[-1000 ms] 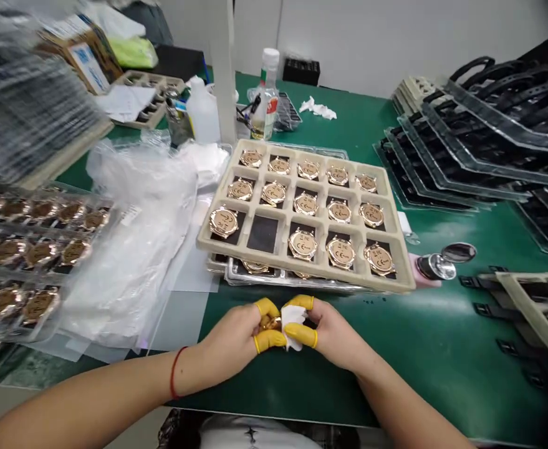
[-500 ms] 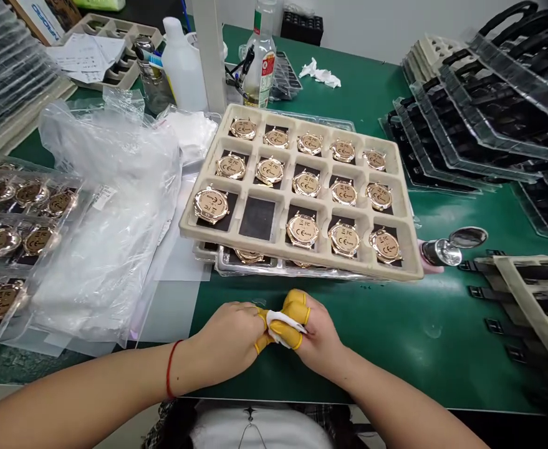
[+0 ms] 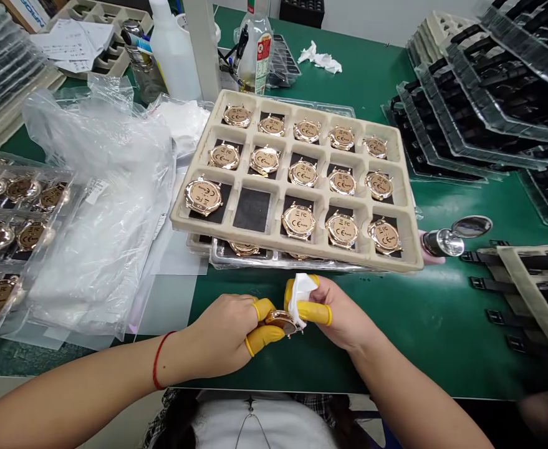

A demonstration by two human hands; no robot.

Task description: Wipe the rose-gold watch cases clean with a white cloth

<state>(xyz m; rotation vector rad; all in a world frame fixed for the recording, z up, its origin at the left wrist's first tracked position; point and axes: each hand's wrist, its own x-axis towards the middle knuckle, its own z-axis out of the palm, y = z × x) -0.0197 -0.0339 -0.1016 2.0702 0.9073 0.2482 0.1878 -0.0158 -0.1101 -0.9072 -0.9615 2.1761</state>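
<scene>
From where I sit, following through the head camera, the left hand (image 3: 222, 330) is closed in a pinch, thumb and forefinger gripping a gold watch case (image 3: 280, 320) by its left side. The case is tilted and held just above the near edge of the green worktop (image 3: 442, 324), in front of the beige tray (image 3: 255, 237). I see my right hand (image 3: 346, 315) pinched too, with a folded white cloth (image 3: 302, 293) between thumb and forefinger; the lower part of the cloth meets the right edge of the case. Yellow finger cots (image 3: 263, 338) cover the thumb and forefinger of each hand, and a red cord (image 3: 158, 362) circles the left wrist.

I count fourteen more watch cases in the beige tray, arranged in three rows with their engraved backs up. In the front row, the second compartment from the left shows its black pad (image 3: 252, 210). The tray sits slightly askew on a clear tray (image 3: 287, 259), which also holds watch cases.

To the left I have a crumpled plastic bag (image 3: 96, 212), with another clear tray of cases beyond it. To the right stand a metal-topped container (image 3: 442, 242) with its lid up, a beige rack (image 3: 530, 299) of black straps, and a stack of clear strap trays (image 3: 489, 125). Behind the beige tray I see a red-labelled bottle (image 3: 262, 56) and a crumpled tissue (image 3: 320, 58).
</scene>
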